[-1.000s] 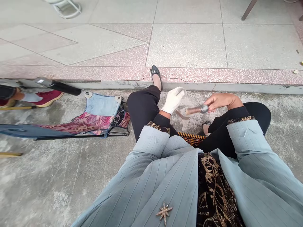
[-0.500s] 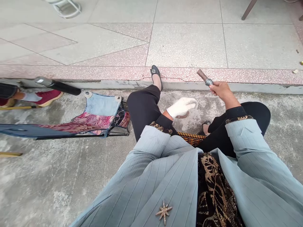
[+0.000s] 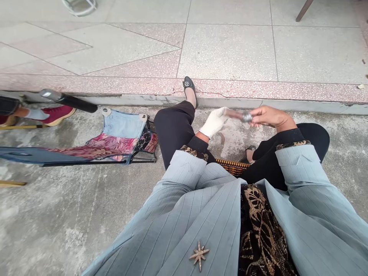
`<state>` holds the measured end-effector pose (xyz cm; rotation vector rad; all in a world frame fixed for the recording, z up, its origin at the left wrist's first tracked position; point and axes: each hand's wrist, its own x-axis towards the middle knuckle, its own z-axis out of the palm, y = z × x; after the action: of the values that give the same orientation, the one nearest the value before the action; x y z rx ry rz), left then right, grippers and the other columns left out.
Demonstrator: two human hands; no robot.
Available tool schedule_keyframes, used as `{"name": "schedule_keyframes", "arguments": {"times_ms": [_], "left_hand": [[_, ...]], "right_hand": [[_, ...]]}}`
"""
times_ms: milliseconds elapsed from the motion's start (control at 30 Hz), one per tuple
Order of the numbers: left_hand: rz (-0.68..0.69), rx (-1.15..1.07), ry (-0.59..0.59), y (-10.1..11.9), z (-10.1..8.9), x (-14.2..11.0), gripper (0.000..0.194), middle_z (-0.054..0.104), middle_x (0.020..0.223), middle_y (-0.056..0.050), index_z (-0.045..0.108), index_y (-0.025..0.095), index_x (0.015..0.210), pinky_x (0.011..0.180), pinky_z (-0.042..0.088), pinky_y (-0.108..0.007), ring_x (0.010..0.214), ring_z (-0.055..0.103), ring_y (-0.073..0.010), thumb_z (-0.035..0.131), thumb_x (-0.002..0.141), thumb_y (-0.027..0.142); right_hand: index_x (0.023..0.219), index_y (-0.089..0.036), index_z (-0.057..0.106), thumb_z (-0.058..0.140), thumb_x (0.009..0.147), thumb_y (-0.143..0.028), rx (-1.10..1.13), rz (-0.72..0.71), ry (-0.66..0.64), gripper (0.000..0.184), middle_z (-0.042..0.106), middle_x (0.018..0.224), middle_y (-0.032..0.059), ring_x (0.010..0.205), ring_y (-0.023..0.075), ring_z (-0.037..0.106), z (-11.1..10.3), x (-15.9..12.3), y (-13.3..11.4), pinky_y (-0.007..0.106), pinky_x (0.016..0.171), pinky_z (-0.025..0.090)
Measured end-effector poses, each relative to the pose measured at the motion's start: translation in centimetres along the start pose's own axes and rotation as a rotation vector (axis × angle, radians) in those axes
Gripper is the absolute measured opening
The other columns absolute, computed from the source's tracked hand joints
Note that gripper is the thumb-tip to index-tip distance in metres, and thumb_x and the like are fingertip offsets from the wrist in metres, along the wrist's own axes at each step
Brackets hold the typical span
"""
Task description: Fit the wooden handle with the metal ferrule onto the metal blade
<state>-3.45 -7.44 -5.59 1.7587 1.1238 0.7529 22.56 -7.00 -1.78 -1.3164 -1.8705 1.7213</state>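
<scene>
My right hand (image 3: 268,116), bare, is closed around the near end of a short brown bar-like tool (image 3: 234,114) with silvery wire (image 3: 246,117) wound round it. The tool lies almost level between my hands, its far end blurred. My left hand (image 3: 214,122) wears a white knitted glove, and its fingertips are closed at that far end. Below the glove is a faint curved brownish shape (image 3: 222,138); I cannot tell whether it is an object or a mark. Between my knees shows the rim of an orange and black woven basket (image 3: 232,167).
A folding chair with patterned fabric (image 3: 115,143) stands at my left. Beyond it are another person's red shoe (image 3: 60,115) and a black tube with a grey end (image 3: 71,101). A raised tiled step (image 3: 227,53) runs ahead, with a chair leg (image 3: 304,10) at upper right.
My right hand has turned the tool from a tilt to nearly level and brought it left. My gloved left hand has risen slightly and now meets its far end.
</scene>
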Motion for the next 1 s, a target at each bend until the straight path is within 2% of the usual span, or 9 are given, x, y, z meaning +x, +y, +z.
{"name": "schedule_keyframes", "arguments": {"times_ms": [167,367,467,567,633,733,833,933,1000], "left_hand": [[0.027,-0.008,-0.242,0.4,1.0,-0.1,0.024,0.063,0.072,-0.002,0.067,0.014,0.088,0.065,0.044,-0.025,0.064,0.053,-0.0131,0.048,0.088,0.028],[-0.001,0.091,-0.262,1.2,1.9,-0.6,0.019,0.064,0.073,-0.001,0.068,0.017,0.078,0.076,0.047,-0.027,0.077,0.061,-0.0156,0.051,0.086,0.021],[0.008,0.115,-0.267,1.0,1.8,-0.7,0.016,0.063,0.074,0.000,0.068,0.018,0.079,0.076,0.046,-0.026,0.078,0.062,-0.0156,0.053,0.085,0.020],[0.033,0.149,-0.273,0.8,1.6,-0.7,0.013,0.064,0.077,0.000,0.069,0.018,0.081,0.077,0.046,-0.026,0.082,0.063,-0.0163,0.055,0.083,0.018],[0.036,0.174,-0.265,0.8,1.4,-0.7,0.014,0.065,0.079,-0.001,0.069,0.018,0.083,0.078,0.046,-0.026,0.084,0.063,-0.0172,0.055,0.083,0.018],[0.047,0.200,-0.245,1.0,1.1,-0.7,0.015,0.067,0.084,-0.002,0.070,0.018,0.087,0.081,0.046,-0.027,0.089,0.063,-0.0183,0.055,0.084,0.021],[0.088,0.198,-0.202,0.8,0.6,-0.4,0.022,0.069,0.090,-0.004,0.070,0.015,0.093,0.086,0.046,-0.029,0.091,0.062,-0.0183,0.052,0.086,0.025],[0.057,0.158,-0.134,-0.1,0.4,0.1,0.026,0.069,0.091,-0.005,0.069,0.013,0.094,0.083,0.047,-0.029,0.086,0.061,-0.0178,0.048,0.087,0.027],[0.008,0.152,-0.153,-0.7,0.7,0.4,0.025,0.069,0.087,-0.005,0.068,0.012,0.089,0.076,0.047,-0.029,0.080,0.060,-0.0177,0.047,0.087,0.027]], "right_hand": [[0.074,-0.018,0.060,0.080,0.070,-0.057,0.429,-0.145,0.620,0.044,0.060,0.067,0.0012,0.055,0.0091,0.049,0.1,0.7,-0.3,0.022,0.051,0.043],[0.078,-0.017,0.060,0.076,0.076,-0.053,0.423,0.033,0.713,0.039,0.060,0.067,0.0017,0.053,0.0090,0.050,0.9,2.4,1.0,0.021,0.048,0.042],[0.089,-0.015,0.067,0.071,0.082,-0.047,0.147,0.215,0.735,0.033,0.061,0.067,0.0037,0.053,0.0117,0.052,0.7,3.2,1.8,0.024,0.049,0.041],[0.090,-0.013,0.073,0.071,0.083,-0.039,-0.416,0.395,0.593,0.026,0.067,0.073,0.0105,0.065,0.0202,0.061,0.6,3.6,2.3,0.031,0.060,0.046],[0.081,-0.013,0.074,0.073,0.080,-0.034,-0.702,0.485,0.331,0.021,0.069,0.074,0.0143,0.069,0.0245,0.063,0.8,3.5,2.4,0.035,0.065,0.046],[0.074,-0.015,0.075,0.078,0.074,-0.034,-0.667,0.559,-0.213,0.020,0.067,0.065,0.0093,0.060,0.0195,0.059,1.4,2.8,2.2,0.033,0.063,0.045],[0.085,-0.016,0.077,0.080,0.069,-0.042,-0.374,0.437,-0.609,0.030,0.064,0.060,0.0009,0.054,0.0123,0.052,1.8,1.6,1.2,0.027,0.058,0.042],[0.094,-0.015,0.077,0.081,0.068,-0.049,-0.096,0.209,-0.637,0.042,0.066,0.067,-0.0001,0.057,0.0105,0.053,1.4,0.3,-0.4,0.024,0.058,0.042],[0.091,-0.014,0.075,0.081,0.068,-0.051,0.090,0.053,-0.346,0.044,0.067,0.071,0.0009,0.058,0.0098,0.052,0.9,-0.2,-1.0,0.024,0.057,0.042]]}}
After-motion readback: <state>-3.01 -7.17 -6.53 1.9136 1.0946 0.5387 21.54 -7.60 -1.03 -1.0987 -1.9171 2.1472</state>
